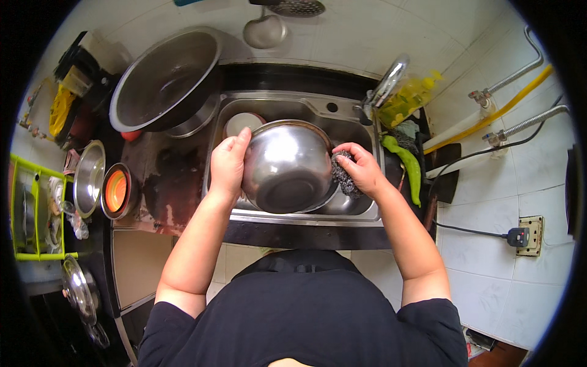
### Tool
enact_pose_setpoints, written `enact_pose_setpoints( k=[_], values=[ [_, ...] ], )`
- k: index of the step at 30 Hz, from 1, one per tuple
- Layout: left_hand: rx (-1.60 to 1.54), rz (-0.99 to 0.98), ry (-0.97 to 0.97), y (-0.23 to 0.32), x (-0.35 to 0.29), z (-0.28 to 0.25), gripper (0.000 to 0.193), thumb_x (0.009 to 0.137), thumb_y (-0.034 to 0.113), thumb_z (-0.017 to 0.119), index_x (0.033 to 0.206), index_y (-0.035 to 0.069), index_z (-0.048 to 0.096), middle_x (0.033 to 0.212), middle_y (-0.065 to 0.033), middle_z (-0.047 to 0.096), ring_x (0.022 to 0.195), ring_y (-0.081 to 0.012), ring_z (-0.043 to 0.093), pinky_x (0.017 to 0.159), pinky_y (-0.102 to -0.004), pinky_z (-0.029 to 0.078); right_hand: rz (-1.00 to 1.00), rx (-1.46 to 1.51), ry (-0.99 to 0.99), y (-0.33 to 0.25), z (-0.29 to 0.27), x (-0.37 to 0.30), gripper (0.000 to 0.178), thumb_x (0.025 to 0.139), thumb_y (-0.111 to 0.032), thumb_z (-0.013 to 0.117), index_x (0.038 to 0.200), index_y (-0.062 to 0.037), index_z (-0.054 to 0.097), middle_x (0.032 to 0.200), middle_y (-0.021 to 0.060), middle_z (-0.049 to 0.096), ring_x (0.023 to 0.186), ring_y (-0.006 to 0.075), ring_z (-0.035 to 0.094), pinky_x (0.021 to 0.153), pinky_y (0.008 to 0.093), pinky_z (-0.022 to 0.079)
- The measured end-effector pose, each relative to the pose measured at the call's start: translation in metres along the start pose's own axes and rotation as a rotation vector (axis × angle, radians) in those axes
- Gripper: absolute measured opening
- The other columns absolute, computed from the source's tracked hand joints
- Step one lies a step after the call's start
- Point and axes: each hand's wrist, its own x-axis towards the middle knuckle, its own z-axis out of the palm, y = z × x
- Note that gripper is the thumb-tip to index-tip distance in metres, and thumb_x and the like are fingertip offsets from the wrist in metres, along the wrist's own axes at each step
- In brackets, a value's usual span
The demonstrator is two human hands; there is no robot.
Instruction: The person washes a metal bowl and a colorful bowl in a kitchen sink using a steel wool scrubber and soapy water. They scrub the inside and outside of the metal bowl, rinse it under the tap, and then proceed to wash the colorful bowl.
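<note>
Over the sink (293,218) I have a shiny stainless steel bowl (287,165), tilted so its rounded outside and base show. My left hand (229,162) is closed on the bowl's left edge, thumb along the metal. In my right hand (362,170) is a dark grey steel wool scrubber (345,176), pinched in the fingers close against the bowl's right side. Behind the bowl, a round pale item (243,121) lies in the sink, partly covered by the bowl. The inside of the bowl is hidden from me.
A chrome faucet (391,79) stands at the sink's back right, near a long green pepper (406,168). Left are a large metal basin (168,79), a steel bowl (90,177), an orange bowl (116,189) and a green rack (38,208). A plug (518,237) sits in the right wall.
</note>
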Motion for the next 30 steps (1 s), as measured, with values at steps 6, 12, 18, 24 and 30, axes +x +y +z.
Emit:
enact_pose_setpoints(
  k=[6,12,18,24,30],
  values=[
    [0.06,-0.098,0.022,-0.024,-0.001,0.035,0.027,0.086,0.026,0.065,0.069,0.007,0.056,0.065,0.0039,0.051,0.059,-0.005,0.043,0.052,-0.0219,0.033,0.173,-0.021,0.41,0.033,-0.089,-0.006,0.029,0.086,-0.028,0.062,0.094,-0.0001,0.057,0.084,0.0019,0.059,0.078,0.0093,0.05,0.071,0.0248,0.042],
    [-0.041,-0.301,-0.125,-0.056,0.004,0.113,0.027,0.086,0.031,0.064,0.072,0.009,0.056,0.066,0.0047,0.051,0.06,-0.0057,0.043,0.055,-0.0213,0.033,-0.011,-0.605,0.896,0.026,-0.221,0.038,0.038,0.072,-0.028,0.07,0.093,-0.0022,0.052,0.089,0.019,0.058,0.08,0.032,0.055,0.074,0.0383,0.044],
    [-0.17,-0.206,-0.209,-0.061,0.035,0.22,0.026,0.087,0.029,0.062,0.076,0.006,0.058,0.068,0.0026,0.053,0.062,-0.0065,0.046,0.057,-0.0226,0.037,-0.08,-1.159,0.832,-0.029,-0.255,0.095,0.055,0.08,-0.008,0.049,0.133,-0.0155,0.038,0.136,0.0089,0.042,0.107,0.0327,0.054,0.087,0.0425,0.045],
    [-0.142,-0.182,-0.234,-0.067,0.074,0.298,0.029,0.087,0.032,0.06,0.08,0.004,0.056,0.069,0.0002,0.053,0.062,-0.0076,0.048,0.053,-0.0237,0.038,0.111,-1.317,0.435,-0.05,-0.269,0.12,0.055,0.078,-0.008,0.046,0.132,-0.0203,0.044,0.138,0.0049,0.043,0.119,0.0285,0.047,0.094,0.0384,0.042],
    [-0.023,-0.042,-0.301,-0.067,0.112,0.327,0.033,0.086,0.033,0.061,0.086,0.0,0.059,0.072,-0.0032,0.057,0.067,-0.0105,0.05,0.061,-0.0263,0.041,-0.186,-0.969,0.351,-0.028,-0.292,0.117,0.046,0.076,-0.01,0.046,0.12,-0.0183,0.058,0.135,0.0029,0.046,0.115,0.028,0.051,0.096,0.0353,0.041]
  ],
)
